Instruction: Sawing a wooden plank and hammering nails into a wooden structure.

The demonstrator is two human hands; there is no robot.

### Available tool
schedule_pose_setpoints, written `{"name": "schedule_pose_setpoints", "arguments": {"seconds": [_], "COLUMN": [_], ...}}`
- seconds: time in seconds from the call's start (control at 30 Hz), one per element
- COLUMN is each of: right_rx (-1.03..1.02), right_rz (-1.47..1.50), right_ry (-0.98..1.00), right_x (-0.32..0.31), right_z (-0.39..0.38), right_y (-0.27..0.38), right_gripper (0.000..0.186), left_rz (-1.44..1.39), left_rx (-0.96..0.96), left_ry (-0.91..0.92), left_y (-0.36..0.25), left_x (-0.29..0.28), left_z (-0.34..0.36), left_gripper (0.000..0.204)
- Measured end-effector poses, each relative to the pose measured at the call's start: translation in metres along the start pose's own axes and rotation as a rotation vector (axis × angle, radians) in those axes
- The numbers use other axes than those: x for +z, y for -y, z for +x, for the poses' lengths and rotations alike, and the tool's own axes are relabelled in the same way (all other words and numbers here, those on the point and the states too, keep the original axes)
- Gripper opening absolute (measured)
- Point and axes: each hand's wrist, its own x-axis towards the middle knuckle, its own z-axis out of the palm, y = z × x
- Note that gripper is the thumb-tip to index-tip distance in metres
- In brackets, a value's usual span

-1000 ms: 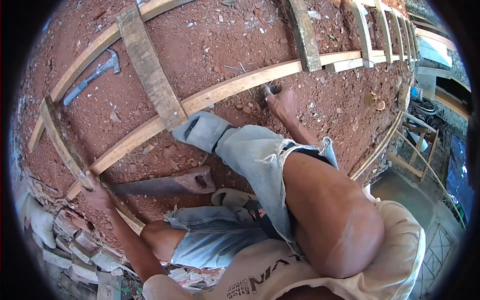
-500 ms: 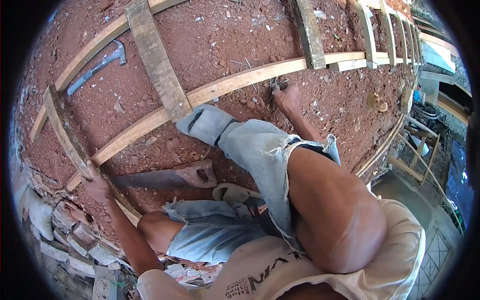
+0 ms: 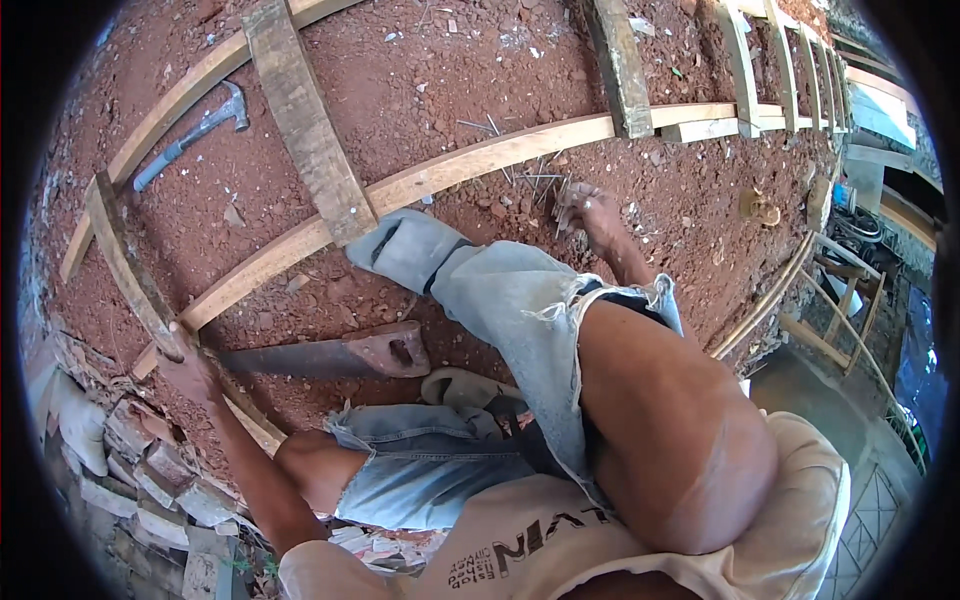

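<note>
My left hand (image 3: 186, 362) grips the lower end of a short wooden plank (image 3: 128, 262), with the fingers closed around it. This plank lies across the near ends of two long timber rails, one of them the middle rail (image 3: 450, 172). My right hand (image 3: 597, 216) is low over the red soil beyond my raised knee. Its fingers are curled together, and what they hold, if anything, is too small to make out. Right beside those fingers, several loose nails (image 3: 541, 180) lie on the soil near the rail.
A claw hammer (image 3: 195, 135) lies on soil between the rails. Near my feet rests a handsaw (image 3: 325, 353). A wide crosspiece (image 3: 305, 120) spans the rails, and more crosspieces follow to the right. Stacked bricks (image 3: 165, 490) stand at lower left. A wooden frame (image 3: 850, 315) is at the right.
My right hand has drawn back slightly right and toward me from the nails, which now show more plainly. My left hand keeps its grip on the plank.
</note>
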Motion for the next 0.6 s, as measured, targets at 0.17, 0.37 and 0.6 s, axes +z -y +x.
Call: {"name": "schedule_pose_setpoints", "arguments": {"seconds": [0.17,0.37,0.6], "right_rx": [-0.004,-0.032,-0.178], "right_rz": [0.121,0.27,-0.114], "right_ry": [0.139,0.236,0.366], "right_x": [-0.005,0.033,0.124], "right_z": [-0.007,-0.021,0.03], "right_y": [0.012,0.068,0.153], "right_gripper": [0.012,0.009,0.015], "left_rz": [0.194,-0.821,-0.92], "left_rx": [0.135,-0.016,-0.202], "left_ry": [-0.412,0.294,0.624], "left_y": [-0.052,-0.143,-0.208], "left_x": [-0.002,0.002,0.024], "left_z": [-0.011,-0.06,-0.138], "left_gripper": [0.067,0.03,0.029]}}
